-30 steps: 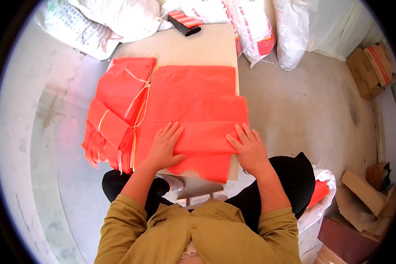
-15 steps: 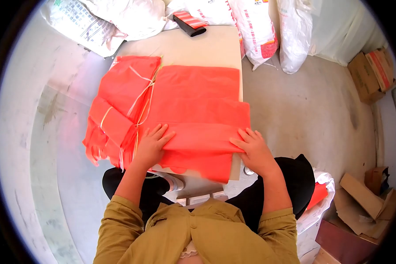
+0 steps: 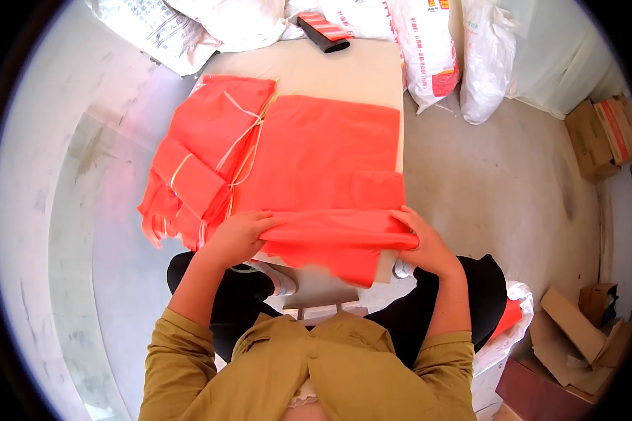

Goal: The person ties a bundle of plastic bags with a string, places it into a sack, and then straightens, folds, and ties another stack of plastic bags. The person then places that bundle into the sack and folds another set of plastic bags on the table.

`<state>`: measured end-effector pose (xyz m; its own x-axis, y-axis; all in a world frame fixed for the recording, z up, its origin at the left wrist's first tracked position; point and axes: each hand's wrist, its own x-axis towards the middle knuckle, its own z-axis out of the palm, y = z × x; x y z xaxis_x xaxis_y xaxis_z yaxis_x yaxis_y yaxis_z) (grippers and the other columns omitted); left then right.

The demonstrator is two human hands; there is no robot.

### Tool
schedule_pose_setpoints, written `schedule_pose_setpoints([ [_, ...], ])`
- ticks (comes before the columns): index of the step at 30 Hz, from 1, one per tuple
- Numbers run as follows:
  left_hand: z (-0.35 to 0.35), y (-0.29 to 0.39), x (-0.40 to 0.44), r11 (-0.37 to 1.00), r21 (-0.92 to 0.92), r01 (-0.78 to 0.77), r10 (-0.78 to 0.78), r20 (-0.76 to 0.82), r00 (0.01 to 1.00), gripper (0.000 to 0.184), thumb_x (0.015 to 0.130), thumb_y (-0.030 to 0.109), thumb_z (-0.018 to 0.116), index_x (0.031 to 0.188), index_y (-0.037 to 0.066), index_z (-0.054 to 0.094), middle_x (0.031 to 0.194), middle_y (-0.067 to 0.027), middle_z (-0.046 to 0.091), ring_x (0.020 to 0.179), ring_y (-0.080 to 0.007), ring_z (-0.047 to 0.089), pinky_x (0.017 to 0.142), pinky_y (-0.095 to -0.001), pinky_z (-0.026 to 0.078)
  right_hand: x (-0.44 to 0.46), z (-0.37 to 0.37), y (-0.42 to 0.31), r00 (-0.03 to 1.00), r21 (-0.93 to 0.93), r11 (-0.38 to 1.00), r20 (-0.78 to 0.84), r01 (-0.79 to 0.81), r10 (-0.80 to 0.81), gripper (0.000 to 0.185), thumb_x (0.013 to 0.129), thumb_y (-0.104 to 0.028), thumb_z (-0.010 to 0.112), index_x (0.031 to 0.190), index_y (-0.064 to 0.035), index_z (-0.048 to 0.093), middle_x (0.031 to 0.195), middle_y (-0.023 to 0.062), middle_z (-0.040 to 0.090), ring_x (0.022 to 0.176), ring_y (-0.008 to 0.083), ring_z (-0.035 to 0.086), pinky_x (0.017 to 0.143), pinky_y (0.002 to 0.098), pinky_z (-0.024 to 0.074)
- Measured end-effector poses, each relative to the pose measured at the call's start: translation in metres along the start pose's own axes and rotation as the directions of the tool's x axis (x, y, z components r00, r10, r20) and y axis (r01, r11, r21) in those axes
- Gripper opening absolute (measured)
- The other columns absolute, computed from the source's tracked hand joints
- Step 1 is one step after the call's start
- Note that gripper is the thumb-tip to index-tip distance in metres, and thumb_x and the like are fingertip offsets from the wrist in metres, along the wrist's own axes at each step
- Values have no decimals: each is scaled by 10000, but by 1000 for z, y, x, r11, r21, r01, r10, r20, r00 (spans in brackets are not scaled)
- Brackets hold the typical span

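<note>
A thin red sheet, plastic or cloth, lies spread on the tan board in front of me. Its near part is gathered into a folded band running from side to side. My left hand holds the left end of this band, fingers closed over it. At the right end, my right hand grips the band with the thumb on the inner side and the fingers partly hidden. Beside the sheet on the left lies a stack of red sheets, tied with pale string, with a smaller banded red bundle on top.
The tan board carries a black roll with a red-striped piece at its far end. Filled white sacks stand behind it. Cardboard boxes and opened cartons are at the right. A white bag with red contents sits by my right knee.
My hands lay flatter on the sheet before; now their fingers close round the folded band, which is bunched up and raised. The view has shifted slightly.
</note>
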<state>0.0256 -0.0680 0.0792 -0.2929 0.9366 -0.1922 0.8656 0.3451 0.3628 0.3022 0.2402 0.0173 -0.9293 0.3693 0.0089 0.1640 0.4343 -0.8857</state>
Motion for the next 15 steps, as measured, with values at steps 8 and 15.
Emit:
schedule_pose_setpoints([
  [8,-6,-1,-14,983,-141,119,-110,66,992,449,864,28,644,1310,81,638,1189,-187,676,1134,-384,633,957,-434,518,6,14,35,997,106,994,-72,-3,10,289,889,1,693,1175,-41,707,1298,114,679,1259,278,587,1062,374,468],
  [15,-10,-46,13,890,-337,306,-324,4,946,234,945,243,703,997,14,707,718,-128,630,651,-198,587,641,-379,473,18,22,29,931,399,871,-98,-286,351,256,1001,-79,590,1233,9,655,1108,69,714,1015,139,638,930,305,493],
])
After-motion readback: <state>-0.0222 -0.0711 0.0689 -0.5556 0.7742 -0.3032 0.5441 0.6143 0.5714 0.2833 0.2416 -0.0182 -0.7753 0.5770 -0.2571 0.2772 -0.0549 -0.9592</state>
